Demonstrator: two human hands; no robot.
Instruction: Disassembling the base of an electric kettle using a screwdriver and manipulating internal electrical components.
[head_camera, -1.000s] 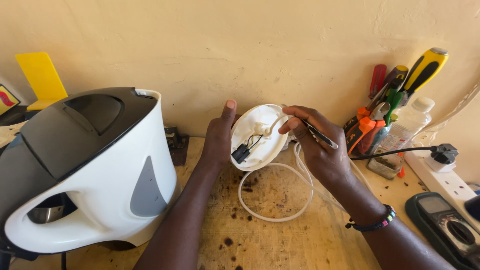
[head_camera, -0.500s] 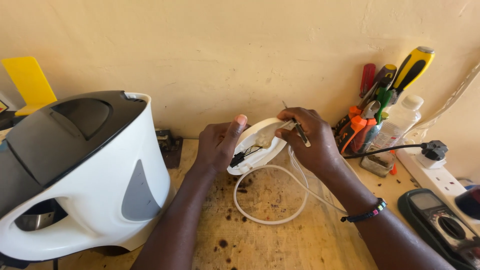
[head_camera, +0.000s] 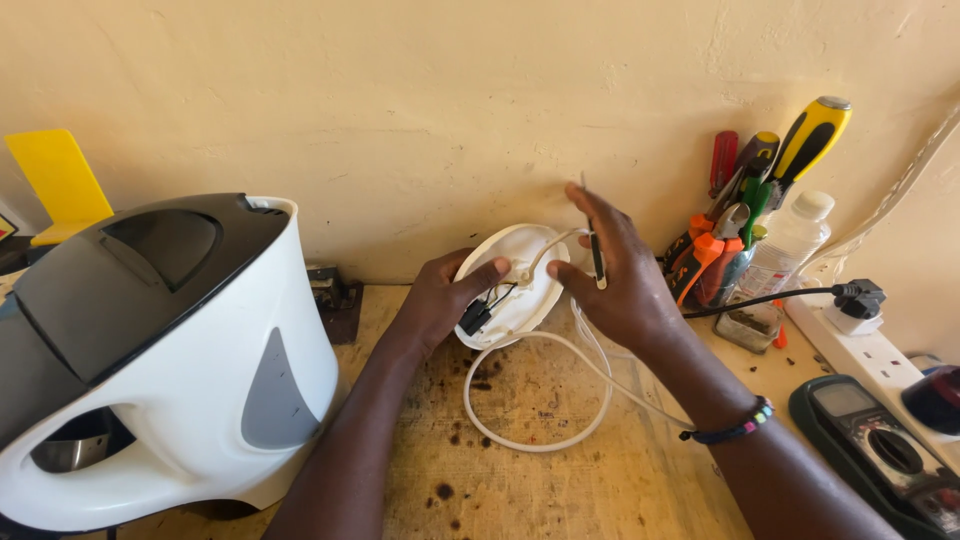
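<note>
Since the earlier frame, your right hand is lifting off the round white plastic kettle base, fingers now spreading, with a slim dark-handled tool pinned between two of them. You are working on a stained, scuffed wooden bench against a rough cream wall, beside a glossy white kettle. Your left hand is gripping the base, tilted on edge against the wall, thumb pressing its exposed underside above the looping white cord.
</note>
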